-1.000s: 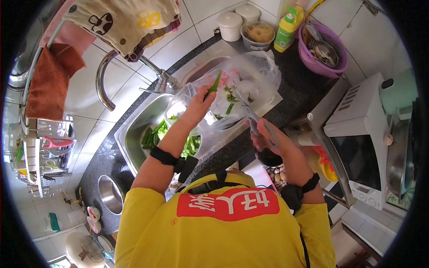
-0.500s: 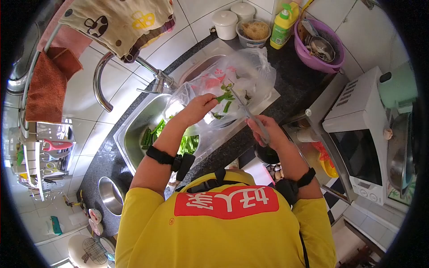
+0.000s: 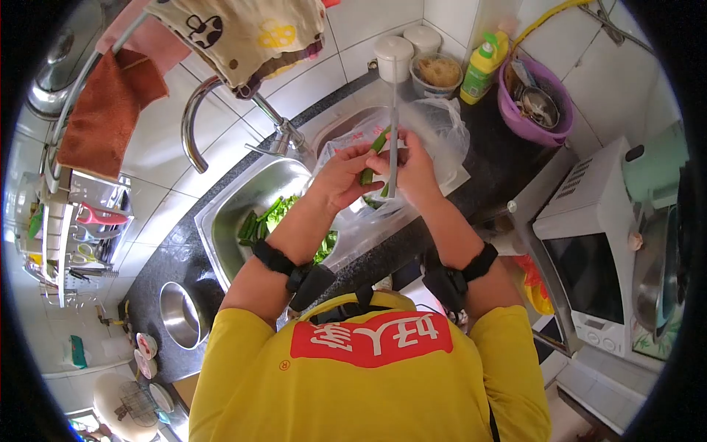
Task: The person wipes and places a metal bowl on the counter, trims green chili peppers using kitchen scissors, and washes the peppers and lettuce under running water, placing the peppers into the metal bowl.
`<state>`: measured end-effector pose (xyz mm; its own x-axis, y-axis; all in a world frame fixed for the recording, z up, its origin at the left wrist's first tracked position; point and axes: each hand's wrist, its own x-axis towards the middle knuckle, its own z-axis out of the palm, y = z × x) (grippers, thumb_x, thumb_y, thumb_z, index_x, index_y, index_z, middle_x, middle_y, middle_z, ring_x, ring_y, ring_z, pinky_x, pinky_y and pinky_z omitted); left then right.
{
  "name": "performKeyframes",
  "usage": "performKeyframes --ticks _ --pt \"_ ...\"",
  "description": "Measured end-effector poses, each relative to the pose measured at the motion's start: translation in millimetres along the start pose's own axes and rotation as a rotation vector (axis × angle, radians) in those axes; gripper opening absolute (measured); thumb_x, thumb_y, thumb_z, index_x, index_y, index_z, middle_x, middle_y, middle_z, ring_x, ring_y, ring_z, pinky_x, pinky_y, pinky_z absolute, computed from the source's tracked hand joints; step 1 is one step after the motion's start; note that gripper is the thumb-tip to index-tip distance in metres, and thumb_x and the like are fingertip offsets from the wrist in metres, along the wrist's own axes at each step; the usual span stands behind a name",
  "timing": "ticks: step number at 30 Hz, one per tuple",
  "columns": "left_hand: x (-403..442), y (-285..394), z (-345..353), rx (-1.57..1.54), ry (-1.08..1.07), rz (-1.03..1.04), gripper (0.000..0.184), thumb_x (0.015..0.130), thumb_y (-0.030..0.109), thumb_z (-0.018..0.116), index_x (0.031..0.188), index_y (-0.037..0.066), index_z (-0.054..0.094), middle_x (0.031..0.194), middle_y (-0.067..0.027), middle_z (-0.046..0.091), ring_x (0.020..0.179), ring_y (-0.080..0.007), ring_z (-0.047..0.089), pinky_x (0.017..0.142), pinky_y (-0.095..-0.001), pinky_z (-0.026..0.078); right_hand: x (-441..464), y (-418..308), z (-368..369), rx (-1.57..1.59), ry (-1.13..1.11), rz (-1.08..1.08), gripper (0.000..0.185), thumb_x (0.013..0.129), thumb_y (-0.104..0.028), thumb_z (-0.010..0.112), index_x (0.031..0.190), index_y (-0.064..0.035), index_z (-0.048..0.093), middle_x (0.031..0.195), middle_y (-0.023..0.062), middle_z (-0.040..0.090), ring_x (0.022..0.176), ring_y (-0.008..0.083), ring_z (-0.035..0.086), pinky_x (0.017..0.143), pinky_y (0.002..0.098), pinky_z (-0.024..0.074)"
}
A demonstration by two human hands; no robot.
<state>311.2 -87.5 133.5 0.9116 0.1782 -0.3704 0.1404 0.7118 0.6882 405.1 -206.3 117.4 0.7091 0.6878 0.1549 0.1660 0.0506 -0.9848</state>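
My left hand (image 3: 346,177) is wrapped round a long green vegetable piece (image 3: 374,155) over the plastic bag (image 3: 448,140). Close against it, my right hand (image 3: 409,168) grips grey scissors (image 3: 394,125), whose blades point up, away from me. The fingers of my right hand also reach the green piece. Green trimmings lie partly hidden on the bag under my hands. Cut green pieces and leaves (image 3: 280,214) sit in the metal sink (image 3: 228,221), left of my hands.
A curved faucet (image 3: 190,125) stands over the sink. At the back are a white lidded jar (image 3: 394,59), a yellow-green bottle (image 3: 479,72) and a purple basin (image 3: 563,132). A metal bowl (image 3: 182,315) is at left, a microwave (image 3: 589,258) at right.
My hands have come together over the bag, the right moving left and up. The scissors have turned from slanting to nearly upright. The view has shifted slightly.
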Motion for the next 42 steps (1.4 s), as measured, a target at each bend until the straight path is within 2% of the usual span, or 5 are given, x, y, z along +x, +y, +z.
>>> performKeyframes --ticks 3,11,24,35,42 --pt "4 0 -6 0.245 0.102 0.160 0.032 0.079 0.009 0.062 0.109 0.005 0.051 0.101 -0.0056 0.058 0.089 -0.0167 0.057 0.076 -0.0308 0.046 14 1 6 0.561 0.026 0.217 0.052 0.069 -0.011 0.073 0.108 -0.0010 0.041 0.089 0.0069 0.052 0.076 0.0174 0.060 0.060 0.0253 0.0517" --pt "6 -5 -15 0.843 0.159 0.360 0.032 0.078 0.011 0.065 0.107 0.000 0.059 0.086 -0.0027 0.063 0.076 -0.0077 0.055 0.068 -0.0212 0.045 18 15 -2 0.493 0.026 0.256 0.049 0.068 -0.004 0.072 0.107 -0.0020 0.043 0.086 0.0064 0.055 0.072 0.0159 0.059 0.061 0.0262 0.0507" --pt "32 -10 -35 0.524 0.168 0.121 0.021 0.086 0.013 0.053 0.105 0.004 0.055 0.084 -0.0038 0.059 0.075 -0.0116 0.057 0.066 -0.0274 0.047 32 32 -19 0.449 -0.110 0.366 0.046 0.062 0.002 0.067 0.105 -0.0049 0.051 0.085 0.0045 0.056 0.074 0.0135 0.056 0.063 0.0232 0.0445" --pt "25 -16 -19 1.472 0.448 0.956 0.008 0.074 0.005 0.058 0.082 0.003 0.057 0.082 -0.0139 0.058 0.076 -0.0299 0.059 0.065 -0.0351 0.047 27 45 -11 0.415 0.012 0.421 0.054 0.059 0.001 0.065 0.109 0.0030 0.045 0.090 0.0099 0.057 0.074 0.0180 0.057 0.067 0.0273 0.0468" --pt "31 -29 -17 1.445 0.431 0.870 0.008 0.068 0.008 0.060 0.075 0.005 0.061 0.069 -0.0123 0.059 0.066 -0.0289 0.059 0.060 -0.0368 0.048 18 34 3 0.151 0.194 0.246 0.048 0.060 0.000 0.066 0.103 0.0031 0.046 0.091 0.0117 0.058 0.080 0.0187 0.058 0.069 0.0275 0.0468"
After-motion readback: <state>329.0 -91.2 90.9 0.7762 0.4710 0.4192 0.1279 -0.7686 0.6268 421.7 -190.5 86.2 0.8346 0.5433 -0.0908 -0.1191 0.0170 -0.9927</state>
